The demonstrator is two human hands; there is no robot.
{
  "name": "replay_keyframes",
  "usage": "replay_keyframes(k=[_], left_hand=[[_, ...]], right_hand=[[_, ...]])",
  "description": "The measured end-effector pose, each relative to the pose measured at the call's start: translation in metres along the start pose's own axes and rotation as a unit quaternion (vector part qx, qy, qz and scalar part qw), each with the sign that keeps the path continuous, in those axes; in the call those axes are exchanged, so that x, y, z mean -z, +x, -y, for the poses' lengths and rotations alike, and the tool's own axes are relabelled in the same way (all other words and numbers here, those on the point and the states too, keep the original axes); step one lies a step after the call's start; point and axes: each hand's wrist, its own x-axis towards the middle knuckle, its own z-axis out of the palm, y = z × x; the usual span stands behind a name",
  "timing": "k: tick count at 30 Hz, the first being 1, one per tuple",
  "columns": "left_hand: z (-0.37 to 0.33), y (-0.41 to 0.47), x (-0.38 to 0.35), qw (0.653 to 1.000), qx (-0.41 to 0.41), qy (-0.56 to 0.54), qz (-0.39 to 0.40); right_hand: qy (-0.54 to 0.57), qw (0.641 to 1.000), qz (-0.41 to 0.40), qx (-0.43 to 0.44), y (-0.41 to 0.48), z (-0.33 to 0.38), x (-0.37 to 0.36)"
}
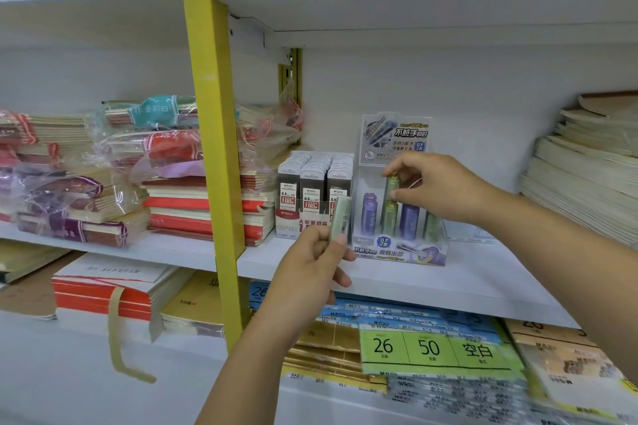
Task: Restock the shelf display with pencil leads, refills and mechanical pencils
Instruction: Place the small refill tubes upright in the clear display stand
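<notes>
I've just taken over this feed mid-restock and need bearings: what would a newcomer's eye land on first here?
The two hands at mid-shelf: the right hand pinches a green tube over the clear display box of purple and green tubes, while the left hand holds a pale green tube at its left edge. Then the bright yellow upright left of them, flanked by stacked notebooks.
</notes>
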Motion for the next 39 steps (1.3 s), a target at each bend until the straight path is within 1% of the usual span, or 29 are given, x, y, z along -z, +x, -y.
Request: replay_keyframes(k=[4, 8, 16, 24, 26, 30, 33, 34, 35, 36, 37, 38, 39], left_hand=[[0.000, 0.001, -0.007, 0.999, -0.028, -0.002, -0.014], [0.000, 0.002, -0.016, 1.000, -0.022, -0.001, 0.002], [0.004, 0.005, -0.015, 0.999, -0.029, 0.022, -0.003], [0.007, 0.009, -0.015, 0.999, -0.036, 0.014, -0.001], [0.007, 0.009, -0.014, 0.999, -0.037, 0.013, -0.003], [0.008, 0.010, -0.014, 0.999, -0.031, 0.004, -0.001], [0.007, 0.010, -0.013, 1.000, -0.023, -0.007, -0.001], [0.006, 0.010, -0.014, 1.000, -0.020, -0.012, 0.000], [0.006, 0.009, -0.014, 1.000, -0.018, -0.017, 0.001], [0.005, 0.008, -0.014, 1.000, -0.020, -0.021, 0.001], [0.004, 0.008, -0.015, 0.999, -0.024, -0.022, 0.001], [0.003, 0.007, -0.016, 0.999, -0.032, -0.018, 0.002], [0.001, 0.006, -0.016, 0.999, -0.041, -0.009, 0.005]], right_hand=[[-0.005, 1.000, 0.000, -0.001, -0.001, -0.001, 0.000], [-0.007, 1.000, 0.009, -0.015, -0.001, 0.000, 0.004], [-0.027, 0.999, 0.019, -0.025, -0.002, 0.003, 0.009], [-0.085, 0.996, 0.014, 0.003, 0.001, 0.001, 0.005], [-0.082, 0.996, 0.031, 0.000, 0.003, -0.002, 0.002], [-0.070, 0.991, 0.113, -0.028, 0.004, -0.005, 0.000], [-0.049, 0.988, 0.137, -0.050, 0.001, -0.003, 0.001], [-0.054, 0.991, 0.119, -0.039, -0.001, -0.001, 0.001], [-0.060, 0.995, 0.076, -0.015, -0.004, 0.001, 0.002], [-0.049, 0.999, 0.015, 0.015, -0.010, 0.006, 0.001], [-0.009, 0.999, -0.040, 0.036, -0.019, 0.012, 0.001], [0.048, 0.995, -0.066, 0.052, -0.028, 0.018, 0.000], [0.108, 0.990, -0.059, 0.064, -0.038, 0.024, -0.002]])
